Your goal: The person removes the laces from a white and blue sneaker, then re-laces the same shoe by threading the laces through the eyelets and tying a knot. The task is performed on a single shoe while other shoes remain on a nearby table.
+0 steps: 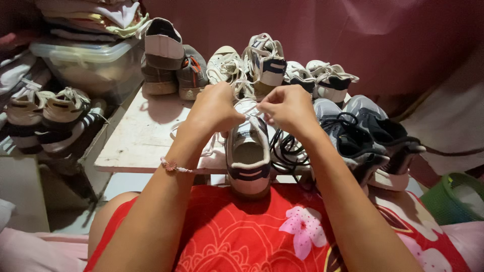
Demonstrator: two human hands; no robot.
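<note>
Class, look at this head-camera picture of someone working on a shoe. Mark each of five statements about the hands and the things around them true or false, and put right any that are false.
1. Both hands are at the laces of a white sneaker. True: the left hand and right hand pinch the white lace above it.
2. The white sneaker lies on the floor. False: it rests at the near edge of the white board table, its heel over the person's lap.
3. The left wrist wears a bracelet. True.
4. A dark sneaker with black laces sits left of the white sneaker. False: it sits to the right.
5. A green basket stands at the far left. False: it is at the lower right.
</note>
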